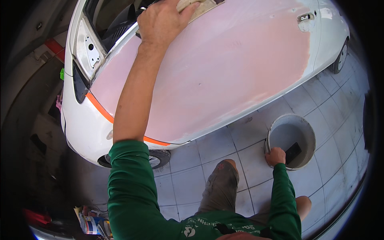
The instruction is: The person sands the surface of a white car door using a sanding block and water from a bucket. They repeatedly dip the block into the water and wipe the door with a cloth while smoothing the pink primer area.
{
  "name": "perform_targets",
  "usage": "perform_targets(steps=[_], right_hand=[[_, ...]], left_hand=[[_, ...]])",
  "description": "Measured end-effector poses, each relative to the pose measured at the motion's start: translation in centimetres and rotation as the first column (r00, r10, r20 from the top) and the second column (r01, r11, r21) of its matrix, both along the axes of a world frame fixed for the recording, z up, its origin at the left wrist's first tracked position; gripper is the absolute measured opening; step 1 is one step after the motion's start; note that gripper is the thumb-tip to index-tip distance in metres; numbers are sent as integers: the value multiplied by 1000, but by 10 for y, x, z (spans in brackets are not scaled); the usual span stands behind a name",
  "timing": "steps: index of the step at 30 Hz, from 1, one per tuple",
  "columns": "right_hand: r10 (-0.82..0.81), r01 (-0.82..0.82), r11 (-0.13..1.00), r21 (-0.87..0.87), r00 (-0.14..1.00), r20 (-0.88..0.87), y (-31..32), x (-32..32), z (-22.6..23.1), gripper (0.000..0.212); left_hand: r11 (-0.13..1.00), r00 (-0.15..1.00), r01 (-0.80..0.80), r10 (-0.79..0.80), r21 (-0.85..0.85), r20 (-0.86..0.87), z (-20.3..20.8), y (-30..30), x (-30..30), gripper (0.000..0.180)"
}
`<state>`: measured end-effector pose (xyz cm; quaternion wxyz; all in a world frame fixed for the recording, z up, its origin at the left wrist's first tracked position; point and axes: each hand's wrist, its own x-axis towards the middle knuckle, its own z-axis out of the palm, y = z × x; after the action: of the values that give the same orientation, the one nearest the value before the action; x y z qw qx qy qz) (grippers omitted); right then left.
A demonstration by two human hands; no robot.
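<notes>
Reaching far forward, my left hand (162, 20) is at the top of a white car's door panel (224, 60), which is covered with a large pinkish, sanded-looking patch. Its thumb and fingers close on a beige, folded-looking pad (204, 9), partly cut off by the upper edge of the view. Low on the right, my right hand (276, 156) is wrapped round the rim of a pale round bucket (311, 138). Greyish liquid seems to fill the bucket's bottom. A dark rectangular piece (293, 153) lies inside, close to my fingers; whether they touch it is unclear.
Orange tape (100, 107) runs along the seam between door and front fender. The door handle recess (306, 18) is at the upper right. Below the car are a front wheel (160, 159) and grey floor tiles (216, 140). Assorted cans and packages (92, 224) stand at the lower left.
</notes>
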<state>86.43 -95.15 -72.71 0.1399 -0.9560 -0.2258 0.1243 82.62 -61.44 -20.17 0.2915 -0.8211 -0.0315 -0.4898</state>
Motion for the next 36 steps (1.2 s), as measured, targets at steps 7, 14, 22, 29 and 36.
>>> perform_targets(steps=[7, 14, 22, 29, 36], right_hand=[[13, -14, 999, 51, 1000, 25, -7, -3, -7, 33], [50, -54, 996, 76, 997, 59, -3, 8, -15, 40], [45, -58, 994, 89, 989, 138, -7, 1, -28, 34], [49, -63, 995, 73, 983, 177, -1, 6, -28, 33], [46, -55, 996, 74, 992, 119, -2, 5, -36, 32]], left_hand=[[974, 977, 214, -213, -69, 24, -129, 72, -141, 39], [983, 986, 138, -148, 119, 81, -19, 79, -89, 40], [993, 995, 99, -99, -66, 6, -147, 141, -252, 47], [990, 992, -112, 117, -91, 47, -16, 123, -172, 36], [986, 992, 99, -86, -135, 97, -160, 159, -287, 43]])
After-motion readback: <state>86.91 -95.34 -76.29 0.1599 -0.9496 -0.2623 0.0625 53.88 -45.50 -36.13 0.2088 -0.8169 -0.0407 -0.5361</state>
